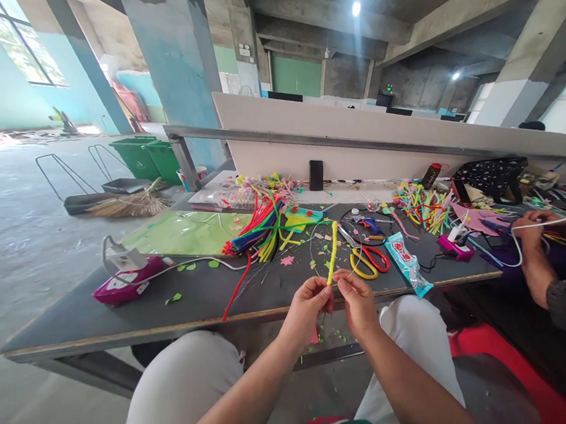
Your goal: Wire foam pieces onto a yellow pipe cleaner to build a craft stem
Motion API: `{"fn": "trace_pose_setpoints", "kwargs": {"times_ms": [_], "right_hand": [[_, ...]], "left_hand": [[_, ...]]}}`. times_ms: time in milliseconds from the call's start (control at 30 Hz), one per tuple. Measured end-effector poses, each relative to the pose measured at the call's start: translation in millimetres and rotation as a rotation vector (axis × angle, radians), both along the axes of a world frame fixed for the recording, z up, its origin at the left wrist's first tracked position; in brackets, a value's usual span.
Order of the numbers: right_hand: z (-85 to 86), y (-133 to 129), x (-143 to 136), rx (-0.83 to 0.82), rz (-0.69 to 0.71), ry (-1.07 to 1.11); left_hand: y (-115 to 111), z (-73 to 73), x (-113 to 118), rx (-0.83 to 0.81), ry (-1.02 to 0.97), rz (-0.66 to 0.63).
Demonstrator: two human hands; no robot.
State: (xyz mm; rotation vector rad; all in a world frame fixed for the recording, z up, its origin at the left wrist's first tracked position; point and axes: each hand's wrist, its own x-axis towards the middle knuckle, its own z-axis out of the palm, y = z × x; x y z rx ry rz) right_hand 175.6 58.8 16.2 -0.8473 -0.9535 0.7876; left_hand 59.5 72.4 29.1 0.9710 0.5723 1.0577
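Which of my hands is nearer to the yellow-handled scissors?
Right. Your right hand is just on the near side of the scissors; your left hand is farther off, to their left.

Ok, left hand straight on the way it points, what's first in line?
Beyond the yellow fuzzy stem in its fingers, the left hand would likely meet the right hand, fingertips first. Depth's hard to judge here.

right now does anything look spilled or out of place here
Yes: green scraps and a pink star lie loose on the dark table, and more green bits are scattered on the floor beneath it, like dropped offcuts.
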Motion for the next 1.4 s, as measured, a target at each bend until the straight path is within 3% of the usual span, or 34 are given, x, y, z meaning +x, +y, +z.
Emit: {"fn": "trace_pose_setpoints", "kwargs": {"times_ms": [333, 700, 1033, 1200, 1267, 1333, 1400], "right_hand": [[-7.3, 5, 8, -0.085, 0.002, -0.033], [3.7, 3, 13, -0.015, -0.062, -0.115], [-0.4, 6, 13, 0.025, -0.086, -0.049], [12.4, 1, 28, 0.002, -0.029, -0.157], [21.2, -5, 58, -0.055, -0.165, -0.335], [29.4, -12, 102, -0.117, -0.432, -0.567], [35.6, -17, 148, -0.279, -0.706, -0.847]], "left_hand": [[-4, 8.6, -1, -0.021, -0.009, 0.041], [-5, 6.3, 0, -0.058, -0.03, 0.028], [-8, 2.8, 7, -0.032, -0.02, 0.1], [-4, 7.2, 2, -0.034, -0.019, 0.162], [-1, 11.0, -4, -0.038, -0.026, 0.175], [3, 14.9, -11, -0.03, -0.03, 0.187], [6, 18.8, -18, -0.014, -0.033, 0.203]]}}
